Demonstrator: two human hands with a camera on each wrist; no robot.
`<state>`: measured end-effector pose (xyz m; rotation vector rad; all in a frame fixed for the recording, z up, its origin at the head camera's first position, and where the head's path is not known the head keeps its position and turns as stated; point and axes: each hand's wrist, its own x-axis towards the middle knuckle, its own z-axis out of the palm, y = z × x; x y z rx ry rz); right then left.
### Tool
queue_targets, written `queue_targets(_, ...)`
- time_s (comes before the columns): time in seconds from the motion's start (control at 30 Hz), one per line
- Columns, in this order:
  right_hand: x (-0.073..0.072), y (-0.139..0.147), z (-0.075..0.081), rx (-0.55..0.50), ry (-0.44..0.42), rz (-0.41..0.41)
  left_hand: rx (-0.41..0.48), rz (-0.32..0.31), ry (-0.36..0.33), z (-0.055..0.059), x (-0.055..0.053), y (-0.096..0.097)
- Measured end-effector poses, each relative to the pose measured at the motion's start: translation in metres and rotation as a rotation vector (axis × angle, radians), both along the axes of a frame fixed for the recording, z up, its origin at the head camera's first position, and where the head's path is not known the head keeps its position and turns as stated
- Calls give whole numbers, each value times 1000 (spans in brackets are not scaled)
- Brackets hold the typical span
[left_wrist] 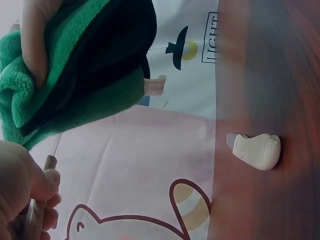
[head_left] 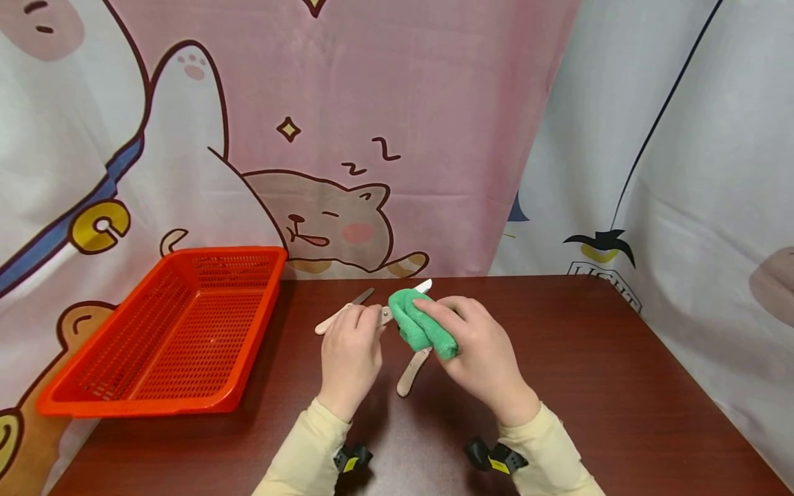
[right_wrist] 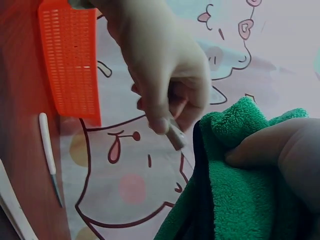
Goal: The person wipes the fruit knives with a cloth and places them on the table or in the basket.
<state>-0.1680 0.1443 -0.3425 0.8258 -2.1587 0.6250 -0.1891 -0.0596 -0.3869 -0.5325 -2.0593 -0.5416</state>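
My left hand (head_left: 349, 351) grips the pale handle of a folding knife (head_left: 385, 315), whose metal pivot end shows past the fingers. In my right hand (head_left: 480, 348) is a green cloth (head_left: 414, 322), folded over the knife's blade and pinched with the thumb on top. Only the blade's tip sticks out beyond the cloth in the head view. The left wrist view shows the cloth's dark inner side and small white tag (left_wrist: 155, 85). Two more pale-handled knives lie on the table: one opened knife (head_left: 335, 319) behind my left hand, another knife (head_left: 412, 373) below the cloth, its blade hidden.
An orange plastic basket (head_left: 251, 344) with perforated walls stands on the left of the dark brown table (head_left: 595, 386). Behind the table hangs a printed cartoon curtain (head_left: 459, 138).
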Motion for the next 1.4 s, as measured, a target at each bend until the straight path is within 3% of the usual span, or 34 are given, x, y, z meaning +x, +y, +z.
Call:
queue_targets(0.7,-8,-6,-17,39,-47,-13,7,-40,19,1,2,3)
queue_targets(1.4,-16,13,-10,-3,-50,-90,11,-30,31,0,1,2)
